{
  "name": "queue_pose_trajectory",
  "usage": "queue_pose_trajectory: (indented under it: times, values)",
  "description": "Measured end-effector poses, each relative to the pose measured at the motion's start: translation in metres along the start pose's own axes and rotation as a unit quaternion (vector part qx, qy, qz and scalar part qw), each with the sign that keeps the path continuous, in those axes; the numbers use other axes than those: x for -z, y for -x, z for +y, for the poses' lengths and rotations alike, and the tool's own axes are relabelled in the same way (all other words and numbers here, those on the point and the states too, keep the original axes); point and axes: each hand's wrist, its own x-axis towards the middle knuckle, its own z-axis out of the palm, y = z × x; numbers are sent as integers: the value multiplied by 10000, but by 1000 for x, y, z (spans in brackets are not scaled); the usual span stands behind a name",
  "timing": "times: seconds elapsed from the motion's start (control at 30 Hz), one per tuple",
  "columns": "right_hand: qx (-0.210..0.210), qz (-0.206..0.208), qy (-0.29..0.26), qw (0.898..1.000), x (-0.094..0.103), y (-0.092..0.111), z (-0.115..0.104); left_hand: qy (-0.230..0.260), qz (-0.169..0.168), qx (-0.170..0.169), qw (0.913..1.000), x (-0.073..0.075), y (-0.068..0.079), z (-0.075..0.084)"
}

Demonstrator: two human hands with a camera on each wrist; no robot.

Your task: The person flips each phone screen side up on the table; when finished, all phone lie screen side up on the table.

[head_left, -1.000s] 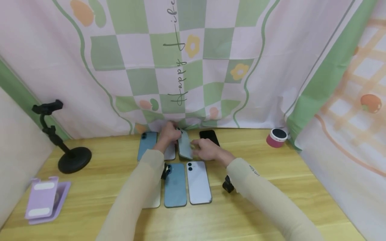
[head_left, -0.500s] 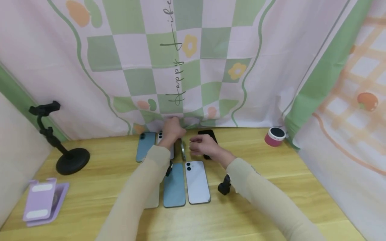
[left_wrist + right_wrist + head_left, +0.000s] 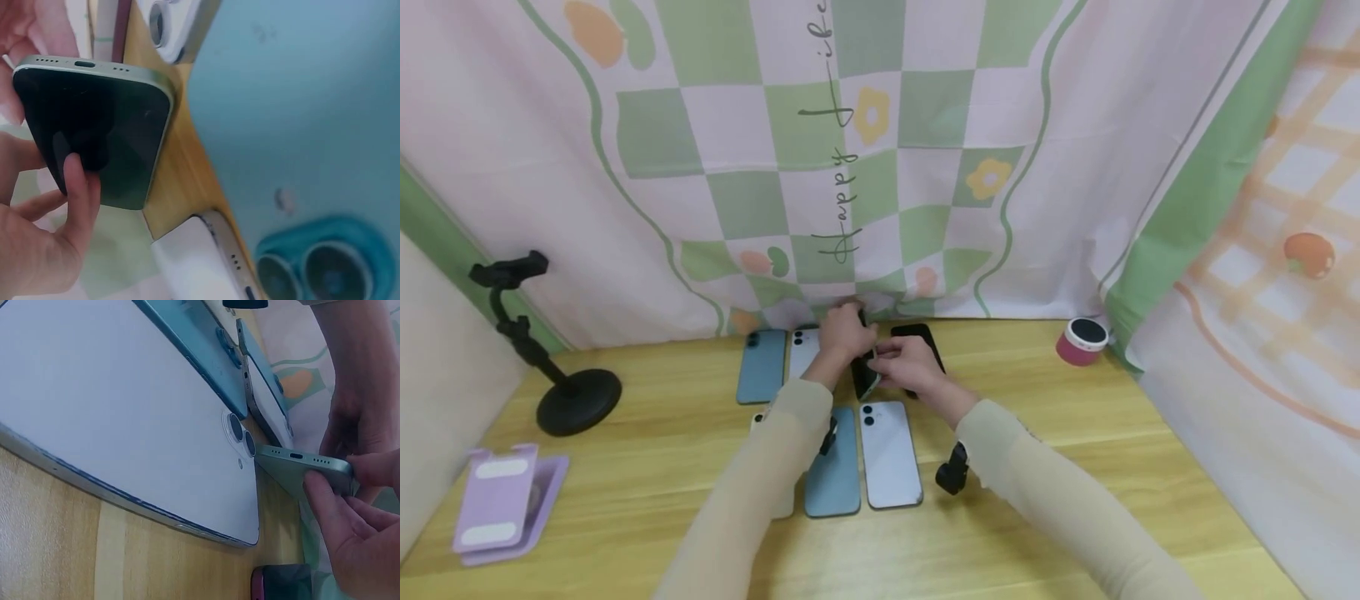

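A pale green phone (image 3: 865, 379) stands tilted near the curtain, its dark screen (image 3: 119, 131) showing in the left wrist view and its pale back (image 3: 284, 472) in the right wrist view. My left hand (image 3: 847, 332) holds its far part, fingers against the screen and the rest partly hidden. From the right, my right hand (image 3: 912, 364) pinches the edge near the charging port. A light blue phone (image 3: 762, 367) and a white phone (image 3: 803, 350) lie to the left, backs up. Another black-screened phone (image 3: 917, 336) lies partly behind my right hand.
Nearer me lie a blue phone (image 3: 833, 475), a white phone (image 3: 891, 454) and a cream phone (image 3: 784, 496), partly under my left sleeve. A black stand (image 3: 578, 402) and a purple folding holder (image 3: 501, 504) are left; a pink-and-white round device (image 3: 1081, 343) is right. A curtain (image 3: 880, 275) hangs behind.
The pale green phone has turned over from back-up, through edge-on, to its dark screen showing. My left hand moved slightly right; my right hand, apart half a second ago, now grips the phone.
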Motion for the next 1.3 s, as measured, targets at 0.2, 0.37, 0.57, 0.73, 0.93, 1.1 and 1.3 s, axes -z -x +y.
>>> queue_pose_trajectory:
  times: [0.2, 0.37, 0.57, 0.73, 0.93, 1.1, 1.3]
  values:
    - [-153, 170, 232, 9995, 1, -2, 0, 357, -27, -113, 9993, -5, 1, -8]
    - [-178, 262, 458, 9984, 1, -6, 5, 394, -538, -557, 9962, 1, 2, -19]
    - [-50, 374, 707, 9968, 2, -10, 12, -522, -1327, -1366, 9803, 16, 3, -33]
    - [156, 298, 1060, 9938, 2, -10, 14, -1389, -2048, -1509, 9571, 24, 4, -40]
    - [838, 104, 2547, 9633, -2, -9, 14, -1550, -2258, -1372, 9519, 25, 6, -49]
    - [1363, -93, 3279, 9348, -4, -8, 14, -1664, -2274, -1304, 9506, 24, 5, -53]
    - [1536, -304, 3826, 9106, -7, -8, 13, -1727, -2380, -1164, 9487, 25, 5, -54]
